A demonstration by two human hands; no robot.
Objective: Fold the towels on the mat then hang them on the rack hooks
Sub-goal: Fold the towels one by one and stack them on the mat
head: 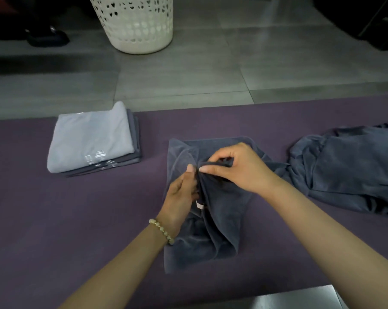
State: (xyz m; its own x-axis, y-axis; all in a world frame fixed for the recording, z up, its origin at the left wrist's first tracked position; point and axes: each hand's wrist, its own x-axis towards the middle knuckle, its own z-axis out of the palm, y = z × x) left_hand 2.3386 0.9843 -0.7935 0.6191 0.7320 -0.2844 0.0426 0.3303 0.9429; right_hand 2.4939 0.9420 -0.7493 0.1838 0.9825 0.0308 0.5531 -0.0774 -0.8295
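Gripping anything, those 2 hands?

Both are. The left hand (181, 197) and the right hand (241, 168) meet over the dark grey towel (220, 219). Each pinches a bunched ridge of its cloth between thumb and fingers (207, 168).

Where does that towel lie?

On the purple mat (54, 219), about the middle. It is crumpled, with its near end resting on the mat and its middle gathered up into the hands. A small white tag (199, 205) shows just beside the left palm.

And the other towels?

A stack of folded towels (92, 141) sits on the mat to the left, well apart from the hands, with 1 light grey towel on top of darker ones. A loose heap of dark towels (345, 175) lies at the right, just beside the held one.

Anything else?

A beaded bracelet (161, 230) circles the left wrist. A white perforated laundry basket (135, 25) stands on the tiled floor (188, 81) beyond the mat.
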